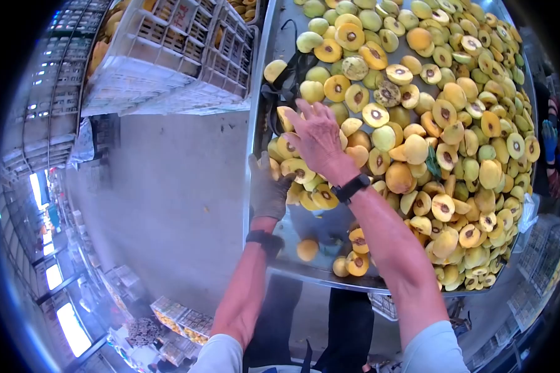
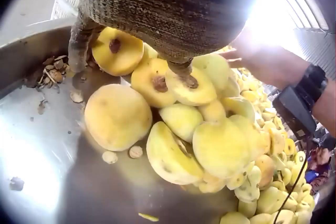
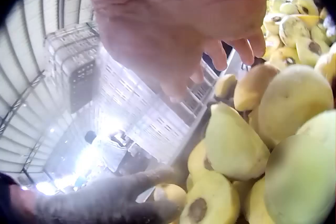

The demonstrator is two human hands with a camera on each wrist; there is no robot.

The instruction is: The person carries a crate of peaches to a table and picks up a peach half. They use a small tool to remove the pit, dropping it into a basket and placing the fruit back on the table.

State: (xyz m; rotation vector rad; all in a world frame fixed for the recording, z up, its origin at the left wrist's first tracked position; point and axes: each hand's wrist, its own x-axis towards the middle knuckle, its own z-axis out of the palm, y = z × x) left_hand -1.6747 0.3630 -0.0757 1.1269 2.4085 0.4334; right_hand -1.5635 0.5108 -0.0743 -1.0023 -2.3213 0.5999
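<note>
Halved yellow stone fruit, resembling apricots, cover a metal table. My bare right hand reaches over the pile near its left edge, fingers extended, close to a fruit half. In the right wrist view nothing shows between its fingers. My left hand, in a grey knitted glove, is low at the table's left rim. In the left wrist view its spread fingers straddle a cut half, and another fingertip touches a second half. Its palm is hidden.
Stacked white plastic crates stand left of the table. A black strap lies along the rim by the right hand. Loose fruit and small pits lie on the metal. Another person's gloved hand shows at the far right.
</note>
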